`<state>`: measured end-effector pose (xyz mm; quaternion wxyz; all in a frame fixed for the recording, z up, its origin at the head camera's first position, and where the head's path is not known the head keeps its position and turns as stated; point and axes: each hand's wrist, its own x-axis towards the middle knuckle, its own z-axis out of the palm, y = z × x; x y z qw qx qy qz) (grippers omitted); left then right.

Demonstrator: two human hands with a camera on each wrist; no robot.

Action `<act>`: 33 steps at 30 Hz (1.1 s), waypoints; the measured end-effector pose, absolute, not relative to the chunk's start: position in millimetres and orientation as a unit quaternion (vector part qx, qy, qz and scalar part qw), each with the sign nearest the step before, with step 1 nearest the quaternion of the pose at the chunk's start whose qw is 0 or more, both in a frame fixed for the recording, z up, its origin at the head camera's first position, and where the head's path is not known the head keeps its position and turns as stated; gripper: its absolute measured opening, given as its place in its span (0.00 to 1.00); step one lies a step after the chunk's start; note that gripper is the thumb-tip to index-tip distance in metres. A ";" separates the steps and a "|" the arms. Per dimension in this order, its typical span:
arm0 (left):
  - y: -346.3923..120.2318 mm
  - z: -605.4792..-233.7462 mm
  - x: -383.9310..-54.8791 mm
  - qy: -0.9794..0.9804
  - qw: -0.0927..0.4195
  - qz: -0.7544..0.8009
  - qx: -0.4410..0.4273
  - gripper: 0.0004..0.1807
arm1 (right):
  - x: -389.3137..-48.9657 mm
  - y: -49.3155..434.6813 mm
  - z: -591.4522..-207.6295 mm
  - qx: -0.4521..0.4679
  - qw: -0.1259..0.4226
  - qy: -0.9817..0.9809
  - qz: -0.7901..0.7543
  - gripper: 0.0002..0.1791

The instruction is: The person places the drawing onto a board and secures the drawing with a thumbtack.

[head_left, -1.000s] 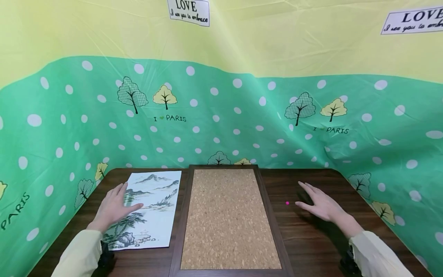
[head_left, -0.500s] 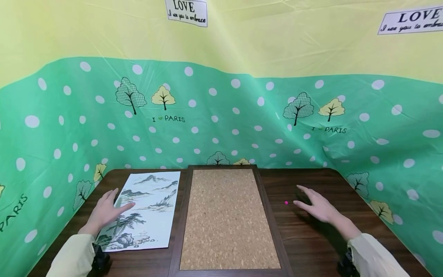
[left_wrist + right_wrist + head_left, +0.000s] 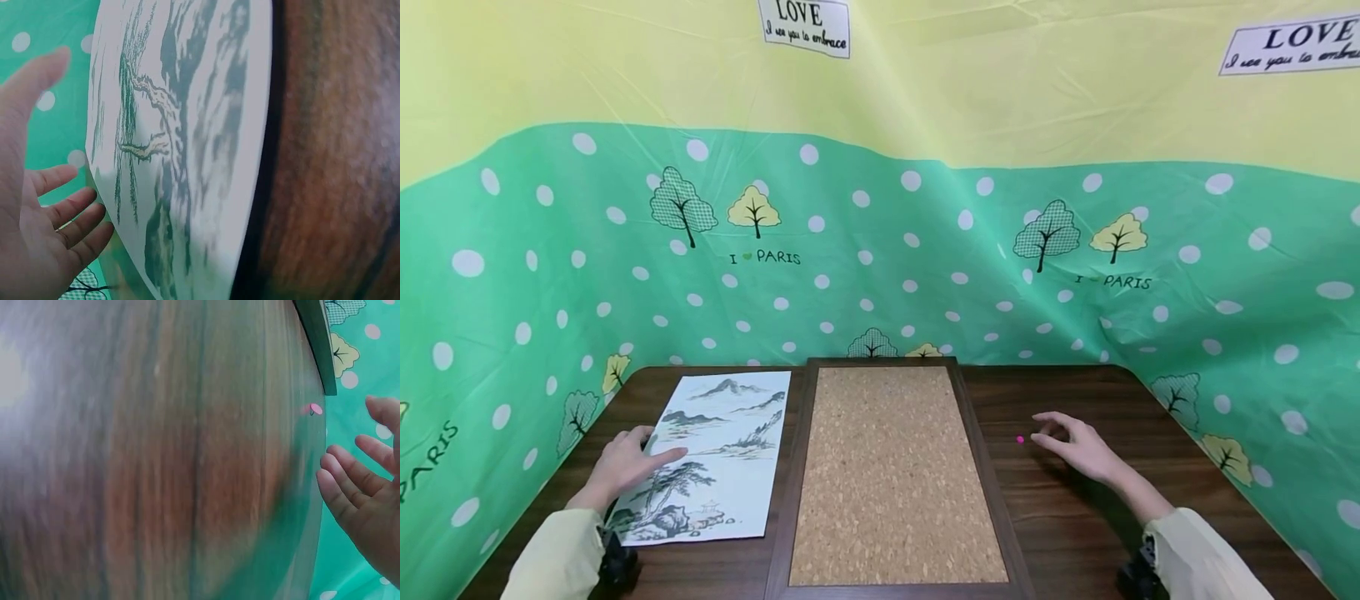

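Observation:
A white sheet with an ink landscape painting (image 3: pixel 745 483) lies flat at the left of the table. At its left edge is my left hand (image 3: pixel 622 467), thumb stretched over the painting and fingers loosely bent; the left wrist view shows the hand's palm (image 3: pixel 37 250) holding nothing. A framed cork board (image 3: pixel 898 475) lies in the middle. To its right a small pink pushpin (image 3: pixel 1020 439) sits on the wood. My right hand (image 3: pixel 1084 450) hovers just right of it, thumb and index apart and pointing at it. The pushpin (image 3: pixel 315 409) is ahead of the fingertips in the right wrist view.
The dark wooden table (image 3: pixel 1075 533) has a rounded far edge. A green and yellow printed curtain (image 3: pixel 880 275) hangs close behind and along both sides. The cork board's raised dark frame (image 3: pixel 992 500) stands between painting and pushpin.
My left hand has drawn back leftward from over the painting to its left edge. My right hand has come lower and slightly left, its index finger bending nearer the thumb beside the pushpin.

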<state>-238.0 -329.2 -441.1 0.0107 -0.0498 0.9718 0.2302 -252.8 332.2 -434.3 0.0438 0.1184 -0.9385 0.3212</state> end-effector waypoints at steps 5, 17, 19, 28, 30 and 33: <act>-330.7 -441.1 -235.5 0.969 0.001 0.242 -0.047 0.48 | -254.4 328.2 -438.5 0.123 0.010 -0.924 0.361 0.15; -327.0 -433.6 -234.9 0.954 0.040 0.274 -0.116 0.50 | -268.3 316.7 -447.2 0.097 0.006 -0.927 0.362 0.09; -326.1 -431.8 -234.5 0.953 0.038 0.274 -0.126 0.49 | -270.7 314.8 -447.6 0.099 0.003 -0.928 0.358 0.08; -328.5 -430.5 -232.4 0.950 0.023 0.288 -0.119 0.23 | -273.3 311.5 -447.6 0.108 -0.006 -0.937 0.332 0.05; -330.8 -430.4 -231.5 0.950 0.016 0.291 -0.110 0.20 | -273.0 312.0 -447.7 0.110 -0.009 -0.935 0.336 0.05; -336.6 -430.7 -229.9 0.951 0.010 0.296 -0.092 0.17 | -271.6 313.1 -447.0 0.112 -0.017 -0.929 0.353 0.05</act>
